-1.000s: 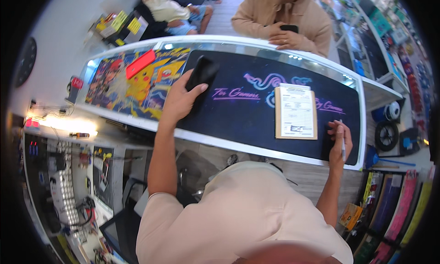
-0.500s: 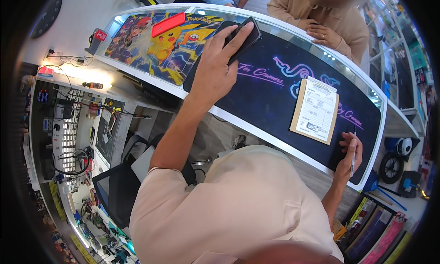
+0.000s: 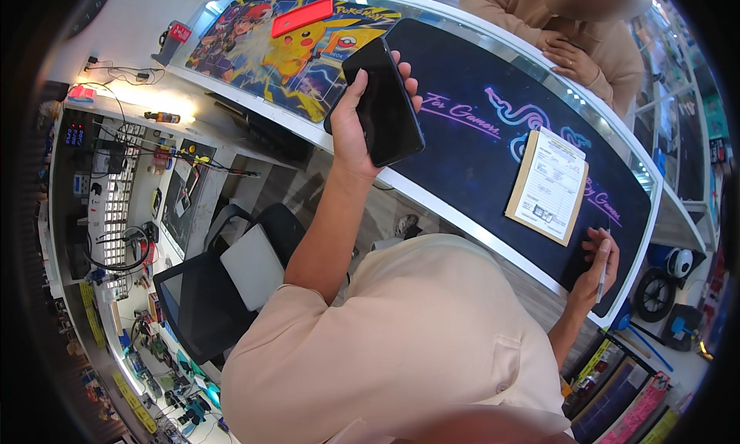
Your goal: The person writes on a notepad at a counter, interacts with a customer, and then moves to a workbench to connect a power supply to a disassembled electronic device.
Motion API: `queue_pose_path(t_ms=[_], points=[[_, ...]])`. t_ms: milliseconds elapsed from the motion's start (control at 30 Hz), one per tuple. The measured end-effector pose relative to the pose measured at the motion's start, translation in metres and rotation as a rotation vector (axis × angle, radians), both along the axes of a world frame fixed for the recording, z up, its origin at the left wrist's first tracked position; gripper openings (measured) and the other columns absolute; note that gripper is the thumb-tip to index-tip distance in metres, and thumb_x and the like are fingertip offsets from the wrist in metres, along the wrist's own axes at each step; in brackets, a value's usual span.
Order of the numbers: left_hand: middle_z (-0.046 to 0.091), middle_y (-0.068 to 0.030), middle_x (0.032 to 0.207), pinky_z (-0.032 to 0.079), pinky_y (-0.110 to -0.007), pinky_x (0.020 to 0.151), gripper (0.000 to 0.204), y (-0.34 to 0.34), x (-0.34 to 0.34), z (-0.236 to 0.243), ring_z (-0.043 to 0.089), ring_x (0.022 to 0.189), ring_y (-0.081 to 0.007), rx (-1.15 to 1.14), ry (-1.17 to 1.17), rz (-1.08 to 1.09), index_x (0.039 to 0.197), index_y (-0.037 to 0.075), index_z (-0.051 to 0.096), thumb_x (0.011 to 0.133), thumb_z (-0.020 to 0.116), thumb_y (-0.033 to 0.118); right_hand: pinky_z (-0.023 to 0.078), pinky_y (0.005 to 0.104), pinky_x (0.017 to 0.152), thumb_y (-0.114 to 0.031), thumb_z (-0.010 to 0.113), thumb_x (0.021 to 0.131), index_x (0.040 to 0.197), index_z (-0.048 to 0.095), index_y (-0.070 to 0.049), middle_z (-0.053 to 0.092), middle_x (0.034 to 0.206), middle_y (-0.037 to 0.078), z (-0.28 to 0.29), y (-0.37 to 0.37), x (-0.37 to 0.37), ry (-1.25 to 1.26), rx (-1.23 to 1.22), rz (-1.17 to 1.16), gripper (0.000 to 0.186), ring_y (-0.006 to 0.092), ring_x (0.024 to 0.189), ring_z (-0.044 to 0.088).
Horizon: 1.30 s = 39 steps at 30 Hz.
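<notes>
And here is the left hand, up over the near side of the counter, with a black phone firmly in its grip — fingers clamped on it, thumb laid along the left side, fingertips curling round the right edge. The phone lies aslant in the palm, its dark glassy face turned up, right where the colourful mat meets the dark mat with its neon lettering and snake-like emblem. Over to the right hand, down at the near right corner of that dark mat, and it has a slim pale pen pinched between thumb and fingers, the other fingers bent and slightly apart. Just beside it, up and to the left, sits the clipboard, tilted on the mat, a printed form lying on top with some handwriting, too small to make out. On the colourful mat, well apart from both hands, rests a red box, flat and oblong. Across the counter stands a person in a tan sleeve, hands laid together near the far edge — and at lower left, behind the counter, there's a black chair bearing a flat pale grey panel
</notes>
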<state>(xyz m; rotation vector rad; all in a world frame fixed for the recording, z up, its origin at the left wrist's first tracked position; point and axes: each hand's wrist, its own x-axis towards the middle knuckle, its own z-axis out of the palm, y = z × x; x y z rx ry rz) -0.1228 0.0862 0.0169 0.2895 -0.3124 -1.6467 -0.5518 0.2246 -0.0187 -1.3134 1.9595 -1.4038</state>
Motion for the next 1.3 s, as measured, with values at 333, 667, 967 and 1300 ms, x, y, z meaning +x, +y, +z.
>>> queue_pose_path(t_ms=[333,667,967,1300], points=[[0.068,-0.0184,0.122,0.066,-0.053,0.086,0.082,0.011,0.003,-0.006,0.075,0.101,-0.0285,-0.144,0.055,-0.139,0.158,0.006,0.046,0.107,0.044,0.070,0.045,0.0284,0.079,-0.040,0.054,0.113,0.127,0.072,0.001,0.079,0.111,0.012,0.002,-0.002,0.001,0.004,0.033,-0.018,0.047,0.0130,0.090,0.065],[0.050,-0.0135,0.120,0.057,-0.044,0.086,0.091,0.014,0.001,-0.017,0.055,0.101,-0.0252,-0.240,0.323,-0.305,0.163,0.016,0.042,0.099,0.053,0.080,0.044,0.0280,0.079,-0.040,0.054,0.113,0.127,0.072,0.001,0.079,0.112,0.012,0.001,-0.002,0.002,0.050,0.043,-0.035,0.046,0.0122,0.090,0.064],[0.049,-0.0107,0.115,0.056,-0.043,0.086,0.098,0.013,-0.002,-0.026,0.054,0.101,-0.0231,-0.313,0.110,-0.207,0.163,0.020,0.044,0.090,0.065,0.081,0.044,0.0273,0.079,-0.038,0.055,0.113,0.128,0.072,0.000,0.079,0.112,0.012,0.000,-0.002,0.001,0.039,0.044,-0.042,0.044,0.0118,0.090,0.064],[0.047,-0.0087,0.122,0.058,-0.041,0.083,0.104,0.016,-0.008,-0.022,0.055,0.100,-0.0217,-0.323,0.333,-0.317,0.165,0.026,0.043,0.084,0.063,0.088,0.044,0.0272,0.080,-0.037,0.055,0.113,0.127,0.073,-0.001,0.079,0.113,0.012,-0.001,-0.001,0.000,0.004,0.036,-0.035,0.042,0.0117,0.090,0.065]])
